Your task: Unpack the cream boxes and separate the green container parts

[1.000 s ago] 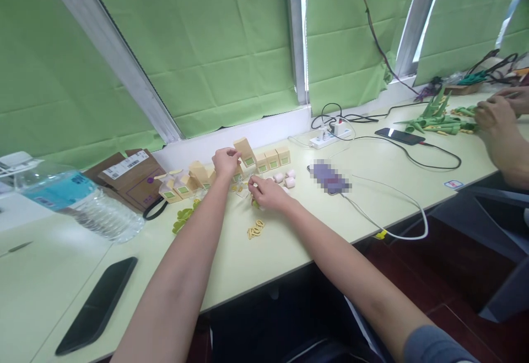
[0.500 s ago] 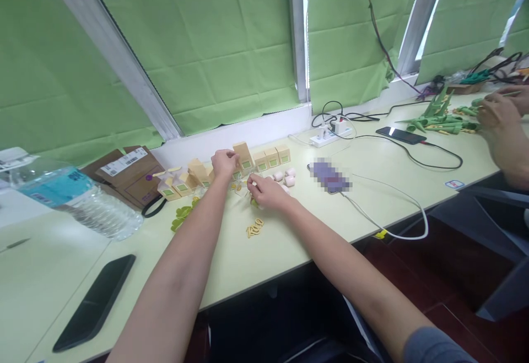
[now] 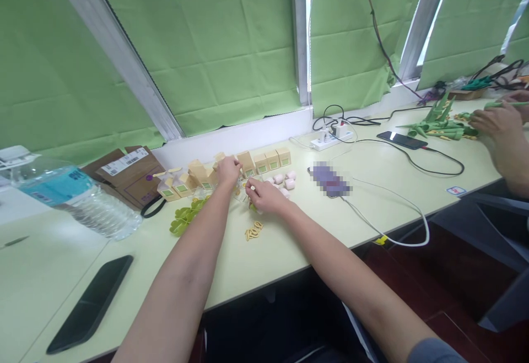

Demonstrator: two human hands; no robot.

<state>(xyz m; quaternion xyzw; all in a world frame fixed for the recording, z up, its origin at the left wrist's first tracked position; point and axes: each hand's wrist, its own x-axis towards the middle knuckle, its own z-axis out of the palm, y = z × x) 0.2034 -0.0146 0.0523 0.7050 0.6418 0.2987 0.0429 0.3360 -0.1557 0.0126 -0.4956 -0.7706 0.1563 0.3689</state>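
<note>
My left hand (image 3: 228, 172) reaches far across the pale desk (image 3: 289, 242), fingers curled beside a small tan box (image 3: 248, 163) in a row of small tan boxes with green labels (image 3: 273, 159). My right hand (image 3: 264, 195) rests just in front, fingers pinched on something small I cannot make out. Pink cylinders (image 3: 287, 178) lie to its right. A little heap of yellow rings (image 3: 253, 233) sits on the desk nearer to me. Green leaf-shaped pieces (image 3: 185, 215) lie left of my left arm.
A water bottle (image 3: 70, 195) lies on its side at left, a black phone (image 3: 88, 303) near the front edge. Brown cartons (image 3: 128, 173), a power strip (image 3: 328, 140), cables and a second phone (image 3: 403, 140) sit farther back. Another person's hands (image 3: 496, 126) handle green pieces at right.
My left hand has lowered the tan box it held up a second ago down into the row of boxes. My right hand stayed almost where it was.
</note>
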